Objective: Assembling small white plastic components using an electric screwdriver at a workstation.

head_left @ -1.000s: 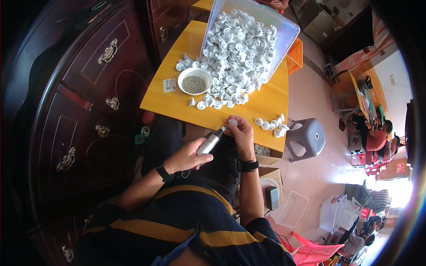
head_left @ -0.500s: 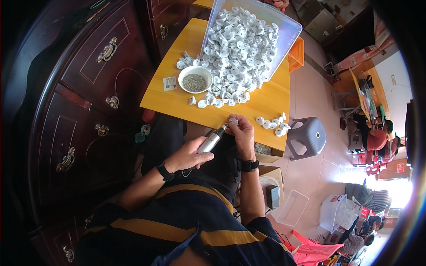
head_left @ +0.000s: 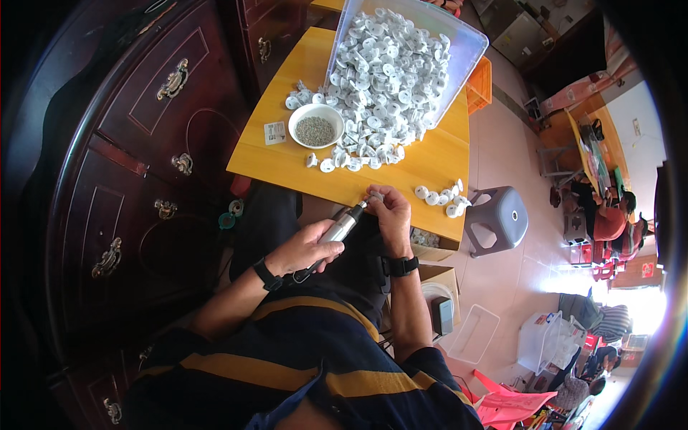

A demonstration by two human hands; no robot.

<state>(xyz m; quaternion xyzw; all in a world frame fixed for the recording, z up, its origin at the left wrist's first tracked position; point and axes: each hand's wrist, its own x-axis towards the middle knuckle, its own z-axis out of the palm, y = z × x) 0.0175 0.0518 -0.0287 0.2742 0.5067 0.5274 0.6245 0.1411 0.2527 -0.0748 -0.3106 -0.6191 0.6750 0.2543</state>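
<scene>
My left hand is wrapped round a silver-and-black electric screwdriver, its cord trailing below. The tool slants up to the right, its tip close against a small white plastic part. My right hand pinches that part between thumb and fingers just off the table's near edge. Whether a screw sits at the tip is too small to tell. On the yellow table a white bowl holds many small metal screws. Beside it spreads a heap of similar white parts, spilling from a tipped clear tub.
Several white parts lie apart at the table's right corner. A grey stool stands to the right, a dark wooden cabinet to the left. An open cardboard box is by my right arm. People sit far right.
The white part has turned slightly in my right fingers, and the screwdriver has shifted a little with it. Both hands stay in nearly the same place.
</scene>
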